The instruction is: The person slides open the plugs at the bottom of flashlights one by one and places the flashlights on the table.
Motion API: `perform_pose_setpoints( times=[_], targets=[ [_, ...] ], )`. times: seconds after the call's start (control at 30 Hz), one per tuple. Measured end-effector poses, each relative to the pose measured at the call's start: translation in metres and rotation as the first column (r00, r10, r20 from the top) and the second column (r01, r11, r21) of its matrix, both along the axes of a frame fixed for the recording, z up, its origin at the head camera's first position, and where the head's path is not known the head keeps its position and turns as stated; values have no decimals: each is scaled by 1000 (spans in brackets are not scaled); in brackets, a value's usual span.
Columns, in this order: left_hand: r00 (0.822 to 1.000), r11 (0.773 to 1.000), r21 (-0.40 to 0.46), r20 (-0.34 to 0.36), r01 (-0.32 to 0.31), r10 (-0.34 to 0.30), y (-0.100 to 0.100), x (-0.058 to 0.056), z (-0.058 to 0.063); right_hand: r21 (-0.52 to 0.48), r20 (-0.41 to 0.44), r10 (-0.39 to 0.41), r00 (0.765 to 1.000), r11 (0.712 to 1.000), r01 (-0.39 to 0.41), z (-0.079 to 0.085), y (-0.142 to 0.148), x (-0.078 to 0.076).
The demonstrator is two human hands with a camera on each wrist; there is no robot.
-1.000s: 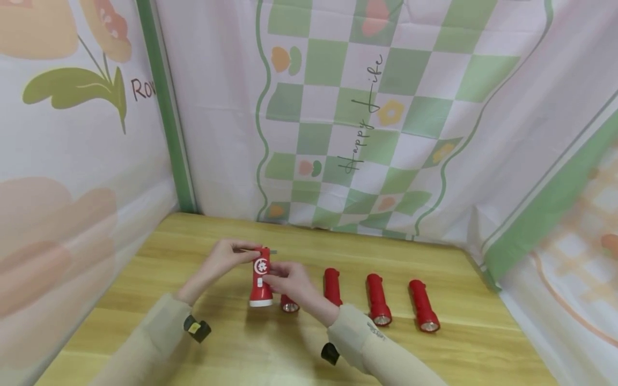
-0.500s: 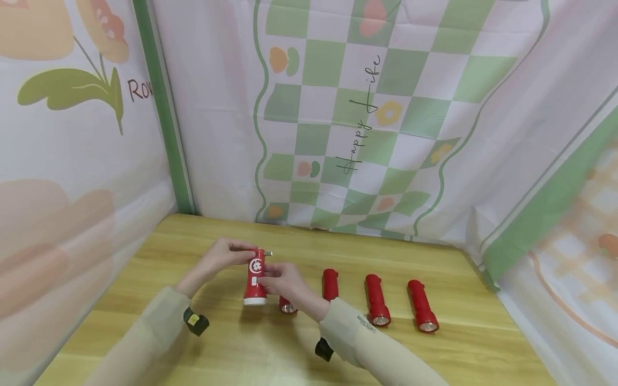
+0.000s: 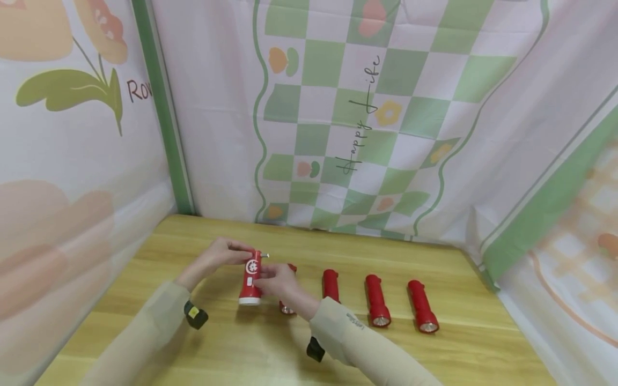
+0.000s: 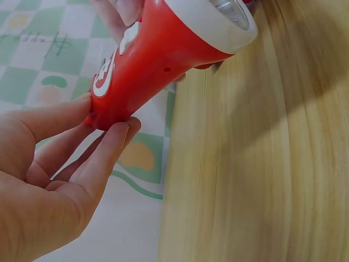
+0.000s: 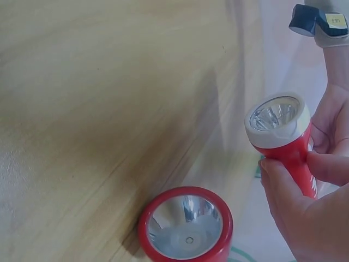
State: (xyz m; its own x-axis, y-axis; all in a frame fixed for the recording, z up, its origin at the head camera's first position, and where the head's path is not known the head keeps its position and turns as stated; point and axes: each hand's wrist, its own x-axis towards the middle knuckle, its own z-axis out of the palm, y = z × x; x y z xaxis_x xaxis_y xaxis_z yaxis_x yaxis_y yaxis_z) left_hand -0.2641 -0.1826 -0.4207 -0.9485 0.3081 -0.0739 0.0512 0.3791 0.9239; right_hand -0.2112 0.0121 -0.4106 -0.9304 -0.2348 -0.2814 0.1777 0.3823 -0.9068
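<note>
A red flashlight (image 3: 250, 276) with a white rim, a white switch and a white printed emblem is held above the table, its lens end toward me. My left hand (image 3: 218, 257) pinches its tail end between thumb and fingers, which the left wrist view also shows on the flashlight (image 4: 144, 68). From the other side, my right hand (image 3: 284, 284) grips the barrel near the switch. A small metallic prong (image 3: 265, 255) sticks out sideways at the tail. In the right wrist view, the thumb and fingers of my right hand (image 5: 305, 213) lie just behind the white head.
Beneath my right hand lies a red flashlight (image 3: 287, 309), mostly covered. Further right, a row holds a red flashlight (image 3: 330, 283), another flashlight (image 3: 377, 300) and a rightmost flashlight (image 3: 422, 306). The wooden table (image 3: 463, 279) meets a patterned curtain (image 3: 323, 102) at the back.
Both hands have shifted slightly left with the flashlight between them. The flashlight beneath my right hand shows a little more at its tail end.
</note>
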Motion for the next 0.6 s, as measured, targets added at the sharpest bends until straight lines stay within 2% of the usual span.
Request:
perform_pose_setpoints(
  times=[0.3,0.6],
  targets=[
    [999,998,56,51,-10,7,-1,-2,-3,19,-14,-6,1000,1000,6,-6,-1,1],
    [996,996,80,84,-38,31,-2,-7,-10,12,-88,28,996,1000,-27,-10,-5,5]
  ],
)
